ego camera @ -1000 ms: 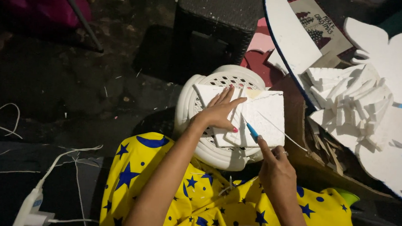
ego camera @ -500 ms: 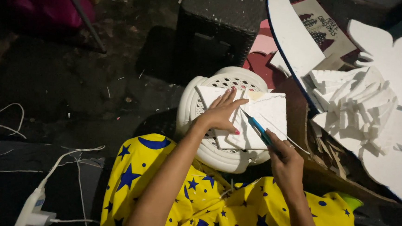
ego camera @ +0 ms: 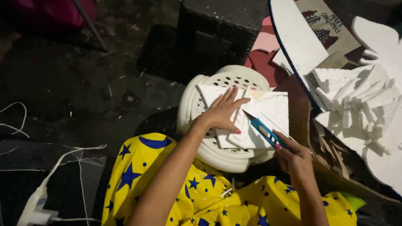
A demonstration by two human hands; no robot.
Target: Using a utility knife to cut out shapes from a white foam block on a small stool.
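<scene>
My left hand [ego camera: 223, 112] lies flat with spread fingers on white foam sheets [ego camera: 270, 113] stacked on a round white perforated stool [ego camera: 201, 103]. My right hand [ego camera: 294, 156] grips a blue utility knife [ego camera: 264, 130]. Its blade tip touches the foam just right of my left thumb, at a diagonal score line. Yellow fabric with blue stars and moons [ego camera: 191, 191] covers my lap below the stool.
A heap of cut white foam pieces [ego camera: 355, 99] and large foam cut-outs [ego camera: 396, 46] lies at the right on cardboard. A dark woven box [ego camera: 216, 16] stands behind the stool. White cables and a plug [ego camera: 37, 203] lie at the lower left on the dark floor.
My right hand has slid the knife up and left along the foam, closer to my left hand. My left hand stays pressed on the sheets.
</scene>
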